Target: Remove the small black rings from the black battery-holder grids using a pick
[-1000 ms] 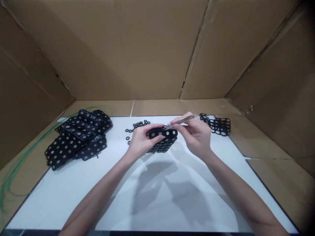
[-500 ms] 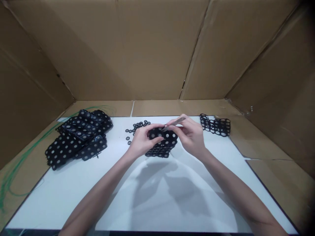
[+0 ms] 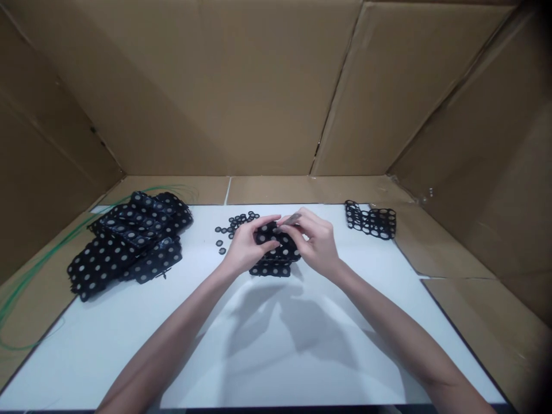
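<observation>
Your left fingers (image 3: 265,247) half-circled the dotted sheet (image 3: 288,246); your right fingers (image 3: 298,234) pinched a tool (image 3: 293,219). Slipping risked a tear (probably small).

The table (image 3: 276,374) stands between a left wall (image 3: 34,172) and a right wall (image 3: 495,172), before a back wall (image 3: 194,86). On its left side lies a heap of sheets (image 3: 150,221), with strings (image 3: 30,277) running beyond its left edge and behind the heap. Near the middle, a stack (image 3: 287,248) is between the left hand (image 3: 245,244) and right hand (image 3: 317,238), a tool (image 3: 293,219) in the latter. Loose rings (image 3: 242,219) lie behind and left of the stack; a net (image 3: 379,222) lies at the far right, well apart from it
</observation>
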The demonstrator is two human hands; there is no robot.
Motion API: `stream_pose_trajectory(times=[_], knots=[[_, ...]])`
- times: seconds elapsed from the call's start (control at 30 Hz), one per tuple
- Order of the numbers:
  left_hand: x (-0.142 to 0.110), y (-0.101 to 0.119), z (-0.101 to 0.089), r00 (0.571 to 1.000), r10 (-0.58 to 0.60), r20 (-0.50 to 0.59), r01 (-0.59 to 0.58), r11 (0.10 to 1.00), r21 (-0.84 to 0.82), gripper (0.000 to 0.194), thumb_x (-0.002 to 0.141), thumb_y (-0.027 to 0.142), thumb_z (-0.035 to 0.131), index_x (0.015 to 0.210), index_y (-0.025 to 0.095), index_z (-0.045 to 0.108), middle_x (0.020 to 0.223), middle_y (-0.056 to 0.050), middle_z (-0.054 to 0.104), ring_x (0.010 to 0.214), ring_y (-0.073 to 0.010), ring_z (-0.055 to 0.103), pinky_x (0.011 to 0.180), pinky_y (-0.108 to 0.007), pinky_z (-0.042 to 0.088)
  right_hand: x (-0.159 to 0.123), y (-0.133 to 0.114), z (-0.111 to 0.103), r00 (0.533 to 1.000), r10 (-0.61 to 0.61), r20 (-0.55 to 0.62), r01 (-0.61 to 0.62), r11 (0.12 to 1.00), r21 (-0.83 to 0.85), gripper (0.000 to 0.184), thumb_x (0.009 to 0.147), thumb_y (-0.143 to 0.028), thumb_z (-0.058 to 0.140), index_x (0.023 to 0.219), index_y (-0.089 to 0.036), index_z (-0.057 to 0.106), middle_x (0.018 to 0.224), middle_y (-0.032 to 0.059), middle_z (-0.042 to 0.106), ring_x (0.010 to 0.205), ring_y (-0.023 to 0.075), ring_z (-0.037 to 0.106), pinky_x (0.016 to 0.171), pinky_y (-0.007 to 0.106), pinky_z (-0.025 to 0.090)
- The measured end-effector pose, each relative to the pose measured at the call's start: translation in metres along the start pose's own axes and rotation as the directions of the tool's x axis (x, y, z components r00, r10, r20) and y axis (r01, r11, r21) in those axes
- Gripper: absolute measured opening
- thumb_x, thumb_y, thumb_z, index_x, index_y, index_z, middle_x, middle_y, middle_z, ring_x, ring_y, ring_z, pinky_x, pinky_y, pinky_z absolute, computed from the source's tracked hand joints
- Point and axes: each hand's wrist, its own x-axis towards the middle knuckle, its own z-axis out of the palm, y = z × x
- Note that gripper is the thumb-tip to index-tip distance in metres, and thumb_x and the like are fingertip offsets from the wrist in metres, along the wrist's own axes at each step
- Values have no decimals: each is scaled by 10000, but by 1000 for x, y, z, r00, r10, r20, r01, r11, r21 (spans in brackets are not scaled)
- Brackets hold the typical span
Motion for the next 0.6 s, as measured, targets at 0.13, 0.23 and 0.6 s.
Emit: stream_pose_trajectory(times=[0.13,0.23,0.6], knots=[[1,2,1,999,-35,33,38,996,-86,470,634,139,643,1099,170,587,1123,-74,617,1033,-235,550,909,-361,397,1,1,2,999,3,46,-3,1000,-3,158,832,-176,479,805,-184,634,733,33,571,662,129,555,594,247,477],[2,7,-2,996,-45,77,60,978,-200,560,614,146,671,1157,179,537,1158,-81,583,1019,-218,544,873,-334,415,4,1,-4,995,97,-21,-95,994,61,133,820,-190,505,790,-193,635,793,35,597,741,141,576,618,254,499],[5,4,-11,993,-48,110,57,995,-85,326,714,161,561,1036,170,611,831,-30,609,710,-111,541,719,-247,427,11,11,-10,960,233,-155,-211,967,145,85,784,-196,551,760,-179,631,828,22,593,732,121,582,554,219,520]])
